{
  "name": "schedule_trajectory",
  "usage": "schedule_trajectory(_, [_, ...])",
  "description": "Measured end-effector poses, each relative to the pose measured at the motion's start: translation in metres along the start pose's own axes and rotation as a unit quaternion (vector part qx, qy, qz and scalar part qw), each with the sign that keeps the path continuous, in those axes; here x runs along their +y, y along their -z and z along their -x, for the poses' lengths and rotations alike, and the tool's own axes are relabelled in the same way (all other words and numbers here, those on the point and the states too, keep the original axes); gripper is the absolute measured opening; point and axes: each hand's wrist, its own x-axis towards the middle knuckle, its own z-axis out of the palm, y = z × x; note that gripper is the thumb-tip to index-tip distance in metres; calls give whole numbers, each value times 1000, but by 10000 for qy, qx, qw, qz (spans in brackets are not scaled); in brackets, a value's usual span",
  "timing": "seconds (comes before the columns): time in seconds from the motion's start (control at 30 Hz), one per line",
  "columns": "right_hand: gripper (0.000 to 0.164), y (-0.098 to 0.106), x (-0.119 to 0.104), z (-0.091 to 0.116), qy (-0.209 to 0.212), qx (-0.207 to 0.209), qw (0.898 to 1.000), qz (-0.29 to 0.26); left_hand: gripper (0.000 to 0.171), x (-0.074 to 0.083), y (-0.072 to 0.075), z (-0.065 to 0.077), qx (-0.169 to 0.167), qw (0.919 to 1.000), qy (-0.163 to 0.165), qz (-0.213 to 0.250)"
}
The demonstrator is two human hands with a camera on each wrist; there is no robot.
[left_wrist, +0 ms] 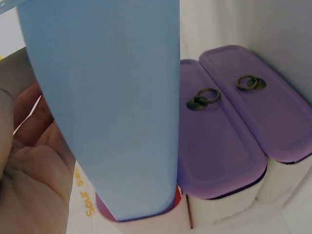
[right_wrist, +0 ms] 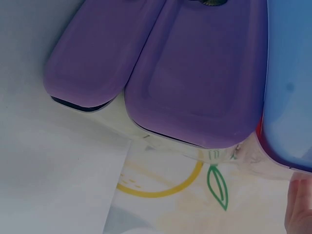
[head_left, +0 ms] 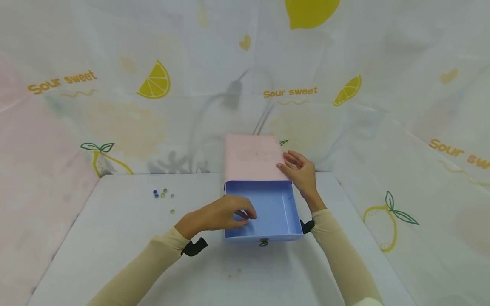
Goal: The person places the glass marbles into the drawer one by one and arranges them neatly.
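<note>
In the head view a blue drawer [head_left: 269, 208] is pulled out of a small pink-topped cabinet [head_left: 252, 157]. My left hand [head_left: 226, 212] is over the drawer's left part, fingers loosely bent down, nothing visible between fingertips and thumb. Part of the drawer floor is hidden beneath it. My right hand [head_left: 302, 172] rests at the cabinet's right edge, thumb at the top and fingers spread beside it. The left wrist view shows my left palm [left_wrist: 34, 170] beside the drawer's blue outer side [left_wrist: 107, 107]. Fingers [right_wrist: 297, 200] of my right hand appear low in the right wrist view.
Several small blue, green and clear glass beads [head_left: 163, 195] lie on the white table [head_left: 126, 225], left of the cabinet. Two closed purple drawer fronts [left_wrist: 222, 146] with ring pulls sit below the blue drawer. A lemon-print cloth [head_left: 183, 106] hangs behind.
</note>
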Motion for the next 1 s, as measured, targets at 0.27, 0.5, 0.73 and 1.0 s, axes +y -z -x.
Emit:
schedule_trajectory(0.27, [56, 3, 1, -1, 3, 66, 9999, -99, 26, -16, 20, 10, 929, 9936, -563, -293])
schedule_trajectory(0.5, [57, 3, 2, -1, 9, 18, 10000, 21, 26, -39, 44, 34, 1854, 9816, -439, -89])
schedule_trajectory(0.73, [56, 1, 0, -1, 51, -24, 10000, 46, 22, -72, 55, 67, 2375, 9684, 762, -85])
schedule_trajectory(1.0, [57, 1, 0, 0, -15, -82, 9999, 75, 21, -106, 63, 114, 2685, 9319, 2428, 243])
